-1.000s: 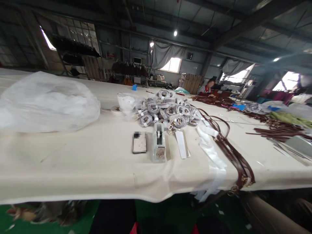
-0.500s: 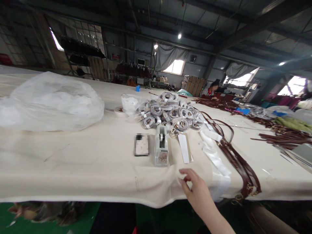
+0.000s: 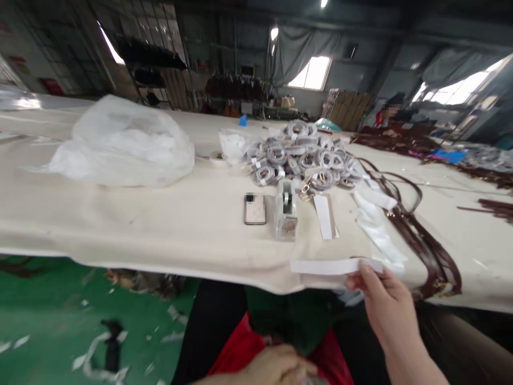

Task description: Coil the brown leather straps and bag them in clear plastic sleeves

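Observation:
My right hand (image 3: 385, 294) pinches one end of a flat white paper strip (image 3: 320, 266) between thumb and fingers, at the table's front edge. The strip points left. Low in the view, over my lap, my left hand (image 3: 276, 366) has its fingers curled in. A greyish bit shows by its fingertips, too little to name. Beyond the right hand lie more white paper strips (image 3: 323, 214), and left of them stands a tape dispenser (image 3: 286, 211). Behind it is a heap of coiled grey straps (image 3: 304, 158) with gold clasps, apparently in clear wrapping.
A phone (image 3: 255, 209) lies left of the dispenser. Farther left sits a big translucent plastic bag (image 3: 132, 144). White ribbon-like strips (image 3: 377, 230) and brown leather straps (image 3: 433, 251) lie to the right. A co-worker (image 3: 387, 115) is at the back right. Scraps litter the green floor (image 3: 52, 305).
My right hand came in empty from below, and is now farther right with a paper strip in it. My left hand has appeared over my lap. The view has shifted down and left.

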Tool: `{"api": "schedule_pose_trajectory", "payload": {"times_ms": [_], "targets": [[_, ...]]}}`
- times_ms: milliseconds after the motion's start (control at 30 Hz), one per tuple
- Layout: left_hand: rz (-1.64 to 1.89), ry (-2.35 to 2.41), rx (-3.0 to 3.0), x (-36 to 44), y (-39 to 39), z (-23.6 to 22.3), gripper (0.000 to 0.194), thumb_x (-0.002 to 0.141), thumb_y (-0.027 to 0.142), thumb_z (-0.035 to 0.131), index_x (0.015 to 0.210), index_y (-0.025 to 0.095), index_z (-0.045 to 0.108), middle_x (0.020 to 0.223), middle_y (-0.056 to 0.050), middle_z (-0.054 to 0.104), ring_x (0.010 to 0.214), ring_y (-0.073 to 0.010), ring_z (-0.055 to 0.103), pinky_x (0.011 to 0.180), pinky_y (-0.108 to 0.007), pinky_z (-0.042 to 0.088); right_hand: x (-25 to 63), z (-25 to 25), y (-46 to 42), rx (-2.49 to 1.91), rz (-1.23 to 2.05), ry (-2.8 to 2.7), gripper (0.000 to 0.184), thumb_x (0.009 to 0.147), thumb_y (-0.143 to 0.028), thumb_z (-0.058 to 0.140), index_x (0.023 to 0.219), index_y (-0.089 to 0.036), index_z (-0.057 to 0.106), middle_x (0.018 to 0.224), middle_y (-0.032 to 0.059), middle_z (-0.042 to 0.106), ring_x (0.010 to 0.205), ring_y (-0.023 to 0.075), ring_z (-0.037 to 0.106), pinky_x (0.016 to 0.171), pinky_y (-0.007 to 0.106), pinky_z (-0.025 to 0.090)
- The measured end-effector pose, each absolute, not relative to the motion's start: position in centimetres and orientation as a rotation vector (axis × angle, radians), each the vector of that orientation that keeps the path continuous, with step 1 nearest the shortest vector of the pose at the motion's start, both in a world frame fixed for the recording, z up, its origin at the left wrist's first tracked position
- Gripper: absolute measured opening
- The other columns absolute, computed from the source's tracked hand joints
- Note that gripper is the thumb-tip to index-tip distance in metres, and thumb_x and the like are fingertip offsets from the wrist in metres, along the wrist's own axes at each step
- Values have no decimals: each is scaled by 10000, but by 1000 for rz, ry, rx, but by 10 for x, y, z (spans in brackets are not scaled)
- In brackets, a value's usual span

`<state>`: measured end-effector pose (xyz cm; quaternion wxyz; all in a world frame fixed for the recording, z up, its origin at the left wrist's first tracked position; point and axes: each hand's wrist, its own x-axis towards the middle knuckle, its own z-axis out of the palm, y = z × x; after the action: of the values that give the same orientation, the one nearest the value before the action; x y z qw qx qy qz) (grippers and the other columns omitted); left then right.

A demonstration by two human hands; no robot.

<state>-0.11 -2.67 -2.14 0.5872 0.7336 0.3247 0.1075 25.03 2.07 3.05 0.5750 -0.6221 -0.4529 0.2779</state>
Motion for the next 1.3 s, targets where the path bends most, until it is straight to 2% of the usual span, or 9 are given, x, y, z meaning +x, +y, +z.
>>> {"api": "schedule_pose_trajectory", "payload": {"times_ms": [67, 133, 333, 567, 767, 867, 967, 1133, 1300], "targets": [[220, 752, 1667, 4, -28, -26, 461, 1030, 409, 308, 1204, 198, 680, 1121, -89, 722, 1049, -231, 661, 974, -358, 495, 255, 32, -19, -1335, 921, -962, 245, 846, -441, 702, 819, -198, 683, 582, 14, 672, 484, 163, 606, 515, 281, 519], [231, 714, 1651, 10, -29, -31, 409, 1002, 392, 401, 1202, 166, 677, 1169, -86, 716, 1080, -231, 651, 984, -320, 484, 258, 30, -53, -1339, 1112, -952, 235, 827, -423, 731, 837, -190, 707, 525, 5, 638, 444, 156, 581, 484, 271, 498], [176, 655, 1646, 23, -28, -34, 446, 1018, 367, 339, 1201, 151, 683, 1196, -100, 718, 1081, -197, 665, 975, -293, 491, 271, 13, -114, -1540, 1281, -1157, 258, 910, -409, 633, 897, -171, 732, 551, 22, 652, 501, 175, 629, 520, 267, 528], [63, 753, 1684, 29, -27, -45, 424, 1009, 368, 354, 1201, 200, 694, 1169, -48, 736, 1069, -205, 674, 922, -278, 511, 275, 21, -127, -1704, 799, -1604, 206, 953, -355, 554, 1038, -221, 685, 686, 29, 721, 602, 186, 707, 573, 239, 570], [72, 828, 1678, 27, -27, -45, 432, 1001, 384, 358, 1164, 201, 714, 1131, -45, 750, 1040, -211, 681, 885, -276, 512, 259, 32, -133, -1498, 361, -2075, 199, 940, -209, 535, 1114, -246, 622, 915, 50, 779, 723, 189, 750, 672, 249, 586], [77, 856, 1677, 25, -28, -42, 437, 1000, 404, 355, 1157, 215, 716, 1119, -33, 754, 1035, -208, 680, 873, -272, 513, 246, 33, -138, -1361, 311, -2237, 296, 920, -132, 519, 1185, -235, 601, 1011, 61, 780, 813, 198, 756, 751, 268, 589], [93, 844, 1675, 23, -29, -39, 427, 994, 418, 370, 1161, 226, 713, 1106, -18, 758, 1039, -203, 674, 867, -266, 512, 232, 30, -140, -1308, 260, -2276, 349, 896, -97, 499, 1211, -205, 603, 976, 65, 787, 761, 203, 753, 719, 291, 593], [84, 820, 1671, 24, -31, -34, 448, 998, 435, 363, 1197, 209, 694, 1159, -40, 740, 1082, -219, 661, 916, -295, 504, 213, 11, -138, -1348, 154, -2288, 296, 917, -111, 468, 1163, -156, 626, 880, 92, 783, 684, 220, 732, 619, 315, 575], [95, 785, 1684, 24, -32, -31, 464, 1002, 412, 338, 1189, 167, 686, 1170, -73, 729, 1073, -220, 658, 927, -299, 493, 204, -6, -134, -1447, 210, -2241, 275, 960, -144, 433, 1135, -150, 645, 961, 111, 775, 777, 216, 735, 718, 316, 579]]}}
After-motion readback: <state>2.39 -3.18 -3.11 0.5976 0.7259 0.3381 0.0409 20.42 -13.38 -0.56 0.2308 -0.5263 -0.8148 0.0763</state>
